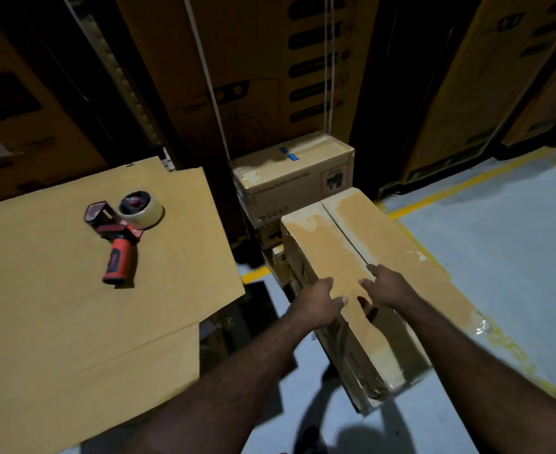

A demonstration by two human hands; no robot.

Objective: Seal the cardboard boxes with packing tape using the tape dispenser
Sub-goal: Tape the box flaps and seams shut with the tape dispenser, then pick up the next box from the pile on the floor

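Your left hand clamped the near left edge of the long cardboard box, fingers curled over the side, thumb on top. Your right hand lay flat and open on the same top face, pressing, just beside the centre seam. Hands were close together, not touching. The box sat tilted, far end resting against a stack of small cartons, near end low toward the grey floor. Old clear tape showed on the corners and sides; the seam between the top flaps looked untaped, though blur made it hard to confirm.

The red tape dispenser lay on its side on the flat cardboard sheet to your left, roll loaded, well apart from both hands, not picked up.

Judgement: early stage. You were positioning or closing this box; taping hadn't begun. Left: grab dispenser, run tape along seam, cut, repeat for other boxes.
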